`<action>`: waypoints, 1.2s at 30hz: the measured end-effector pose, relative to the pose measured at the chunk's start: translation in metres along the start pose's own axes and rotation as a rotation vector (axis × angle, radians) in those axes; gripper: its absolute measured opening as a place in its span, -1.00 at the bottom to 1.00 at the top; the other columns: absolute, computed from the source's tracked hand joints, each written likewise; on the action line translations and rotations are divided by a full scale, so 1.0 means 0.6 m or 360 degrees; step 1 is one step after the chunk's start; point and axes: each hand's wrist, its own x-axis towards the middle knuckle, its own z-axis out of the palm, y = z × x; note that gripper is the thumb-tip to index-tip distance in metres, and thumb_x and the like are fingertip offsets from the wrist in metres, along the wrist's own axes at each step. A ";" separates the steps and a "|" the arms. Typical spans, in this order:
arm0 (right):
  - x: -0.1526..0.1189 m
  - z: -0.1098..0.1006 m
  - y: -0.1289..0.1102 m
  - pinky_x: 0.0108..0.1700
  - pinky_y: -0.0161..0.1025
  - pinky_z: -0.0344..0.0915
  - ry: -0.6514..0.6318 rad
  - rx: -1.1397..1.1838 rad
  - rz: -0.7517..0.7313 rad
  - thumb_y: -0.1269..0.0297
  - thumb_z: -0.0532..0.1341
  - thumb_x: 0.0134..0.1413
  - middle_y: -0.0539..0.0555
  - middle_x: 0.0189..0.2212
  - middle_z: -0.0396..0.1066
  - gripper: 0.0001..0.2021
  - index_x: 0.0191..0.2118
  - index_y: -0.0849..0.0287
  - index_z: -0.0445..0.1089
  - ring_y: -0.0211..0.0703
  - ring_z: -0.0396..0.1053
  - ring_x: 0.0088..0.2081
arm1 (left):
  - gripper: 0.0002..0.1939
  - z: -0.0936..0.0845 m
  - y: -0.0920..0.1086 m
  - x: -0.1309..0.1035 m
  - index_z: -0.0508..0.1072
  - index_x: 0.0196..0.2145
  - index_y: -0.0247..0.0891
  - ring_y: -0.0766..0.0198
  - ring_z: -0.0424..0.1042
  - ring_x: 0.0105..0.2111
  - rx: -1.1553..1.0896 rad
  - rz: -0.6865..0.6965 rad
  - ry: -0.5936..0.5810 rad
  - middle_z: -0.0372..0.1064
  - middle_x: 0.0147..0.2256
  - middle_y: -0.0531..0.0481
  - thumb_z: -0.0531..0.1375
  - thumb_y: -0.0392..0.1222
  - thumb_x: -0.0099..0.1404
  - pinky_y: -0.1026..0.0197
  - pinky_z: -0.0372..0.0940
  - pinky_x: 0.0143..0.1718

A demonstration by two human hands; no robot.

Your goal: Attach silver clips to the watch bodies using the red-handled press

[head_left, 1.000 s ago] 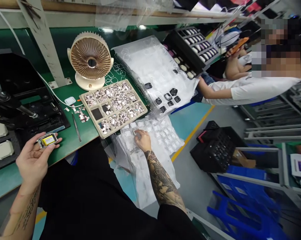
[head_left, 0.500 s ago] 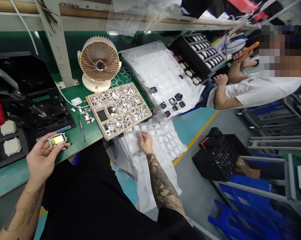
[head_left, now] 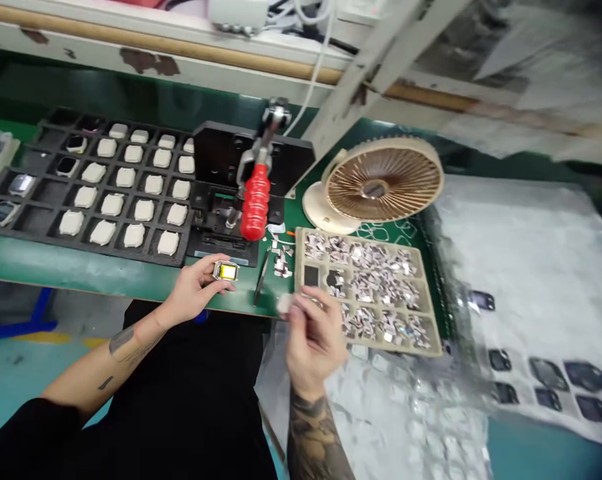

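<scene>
My left hand [head_left: 193, 292] pinches an open watch case [head_left: 227, 271] by its edges, over the bench's front edge. Inside the case a yellow-and-white part shows. In my right hand [head_left: 317, 333], between thumb and fingertips, is a small pale flat piece [head_left: 284, 305], blurred and partly covered. That hand is over the near left corner of a beige compartment tray [head_left: 433, 343] filled with small pinkish-silver pieces. Tweezers [head_left: 262, 277] lie on the green bench between my hands, beside a few loose pieces [head_left: 282, 260].
A press with a red handle [head_left: 255, 203] stands behind my left hand. To its left, a black foam tray [head_left: 45, 217] holds rows of pale watch cases. A fan [head_left: 381, 183] sits behind the compartment tray. Clear plastic sheets [head_left: 411, 413] and a film-covered stack [head_left: 531, 267] with dark parts are at right.
My right hand has come from the clear plastic sheets toward my left hand, now with a pale piece in its fingers. The view has swung left; my left hand keeps the watch case.
</scene>
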 end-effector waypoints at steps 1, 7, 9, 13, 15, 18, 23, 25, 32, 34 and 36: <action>0.006 0.034 -0.010 0.03 0.04 0.63 -0.0157 0.0125 0.0022 0.34 0.31 0.41 0.19 0.15 0.48 -0.78 0.05 -0.01 0.65 0.03 0.56 0.10 | -0.49 0.000 -0.002 -0.001 0.48 0.25 -0.25 0.07 0.75 -0.19 -0.0029 -0.0001 0.0014 0.67 -0.10 -0.12 0.42 -0.13 0.42 0.19 0.61 -0.19; 0.042 0.128 -0.014 0.20 0.18 0.60 -0.0550 0.0252 -0.0201 0.36 0.32 0.39 0.17 0.14 0.57 -0.64 0.22 -0.07 0.58 0.09 0.57 0.15 | -0.46 -0.003 -0.012 -0.004 0.48 0.29 -0.26 0.16 0.72 -0.20 -0.0116 0.0035 0.0048 0.70 -0.07 -0.15 0.41 -0.17 0.41 0.16 0.64 -0.10; 0.053 0.139 -0.010 0.20 0.25 0.58 -0.0578 0.0181 -0.0248 0.34 0.33 0.39 0.16 0.11 0.60 -0.65 0.21 -0.09 0.59 0.13 0.56 0.14 | -0.45 -0.005 -0.011 -0.004 0.48 0.31 -0.26 0.11 0.72 -0.13 -0.0120 0.0028 0.0028 0.70 -0.01 -0.19 0.41 -0.18 0.41 0.13 0.64 -0.05; 0.056 0.155 -0.008 0.24 0.32 0.53 -0.0675 0.0151 -0.0248 0.35 0.34 0.37 0.11 0.11 0.63 -0.64 0.20 -0.13 0.60 0.14 0.52 0.17 | -0.45 -0.011 -0.006 -0.005 0.49 0.32 -0.29 0.01 0.70 0.02 -0.0131 0.0100 0.0035 0.65 0.11 -0.29 0.39 -0.14 0.44 0.07 0.61 0.06; 0.051 0.159 -0.010 0.23 0.32 0.53 -0.0663 0.0134 -0.0267 0.38 0.33 0.37 0.11 0.11 0.63 -0.63 0.19 -0.14 0.60 0.14 0.52 0.18 | -0.44 -0.014 -0.004 -0.005 0.48 0.34 -0.29 -0.02 0.70 0.02 -0.0201 0.0146 0.0005 0.64 0.13 -0.31 0.37 -0.08 0.47 0.06 0.61 0.05; 0.045 0.158 -0.015 0.24 0.33 0.53 -0.0614 0.0097 -0.0268 0.36 0.35 0.35 0.13 0.12 0.61 -0.68 0.13 -0.12 0.61 0.16 0.52 0.18 | -0.51 -0.016 -0.004 -0.003 0.53 0.31 -0.26 0.02 0.72 -0.04 -0.0256 0.0130 0.0017 0.67 0.07 -0.27 0.31 -0.03 0.53 0.07 0.63 0.00; 0.056 0.153 -0.020 0.20 0.13 0.53 -0.0557 0.0149 -0.0013 0.25 0.33 0.40 0.18 0.11 0.57 -0.78 0.10 0.02 0.59 0.09 0.54 0.15 | -0.51 -0.017 -0.007 -0.001 0.50 0.36 -0.21 0.08 0.73 -0.08 -0.0218 0.0112 -0.0023 0.68 0.08 -0.21 0.30 -0.07 0.56 0.06 0.64 0.04; 0.059 0.156 -0.018 0.13 0.05 0.54 -0.0622 0.0181 0.0021 0.26 0.29 0.45 0.14 0.01 0.60 -0.84 0.01 0.05 0.60 0.02 0.57 0.06 | -0.49 -0.019 -0.006 -0.002 0.50 0.37 -0.19 0.08 0.73 -0.07 -0.0188 0.0132 -0.0042 0.65 0.14 -0.21 0.32 -0.08 0.54 0.05 0.64 0.05; 0.055 0.154 -0.024 0.03 0.08 0.54 -0.0662 0.0163 -0.0147 0.28 0.29 0.44 0.09 -0.12 0.62 -0.90 -0.08 0.04 0.59 0.01 0.55 -0.06 | -0.73 -0.022 -0.001 -0.009 0.69 0.08 -0.20 0.15 0.73 -0.31 0.0099 0.0301 0.0088 0.73 -0.07 -0.11 0.31 -0.08 0.54 0.12 0.66 -0.13; 0.076 0.137 -0.038 0.06 0.11 0.55 -0.0618 -0.0023 -0.0269 0.25 0.30 0.43 0.12 -0.07 0.58 -0.89 -0.05 0.02 0.60 0.04 0.55 -0.01 | -0.74 -0.019 -0.003 -0.010 0.69 0.07 -0.20 0.14 0.73 -0.31 0.0105 0.0316 0.0110 0.74 -0.09 -0.10 0.30 -0.08 0.55 0.12 0.66 -0.15; 0.116 0.118 -0.055 0.16 0.21 0.53 -0.0291 -0.0225 -0.0503 0.13 0.31 0.42 0.19 0.07 0.49 -0.75 0.12 0.02 0.56 0.15 0.51 0.12 | -0.70 -0.016 -0.005 -0.009 0.66 0.12 -0.22 0.08 0.75 -0.23 0.0040 0.0265 0.0048 0.73 -0.08 -0.12 0.27 -0.05 0.57 0.09 0.66 -0.14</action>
